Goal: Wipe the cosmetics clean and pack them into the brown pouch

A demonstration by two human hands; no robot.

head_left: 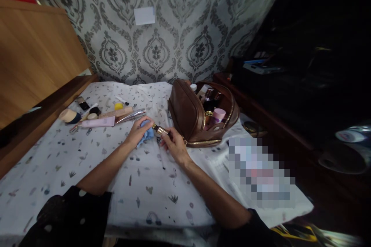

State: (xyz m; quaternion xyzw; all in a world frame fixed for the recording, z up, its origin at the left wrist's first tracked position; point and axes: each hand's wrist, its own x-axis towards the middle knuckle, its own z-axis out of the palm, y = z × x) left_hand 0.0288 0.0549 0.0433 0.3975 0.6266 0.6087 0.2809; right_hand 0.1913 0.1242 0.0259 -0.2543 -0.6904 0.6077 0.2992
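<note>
My left hand [137, 132] is closed around a crumpled light-blue cloth [148, 137], and its fingertips meet the far end of a small gold-and-dark cosmetic tube [160, 129]. The other end of that tube sits in the closed fingers of my right hand [177, 147]. Just right of my hands stands a brown leather makeup bag [187, 114], unzipped. Inside it are a pink-lidded container [218, 114], a gold-topped item [208, 115] and several bottles. The exact kind of the tube is too small to make out.
On the patterned cloth [121, 189] at left lie a lilac tube [98, 122], a silver tube [131, 116], a beige bottle [68, 115], a yellow-lidded pot [118, 106] and a brush [121, 100]. A wooden cabinet [40, 54] borders the left; a blurred-out item [261, 171] lies right.
</note>
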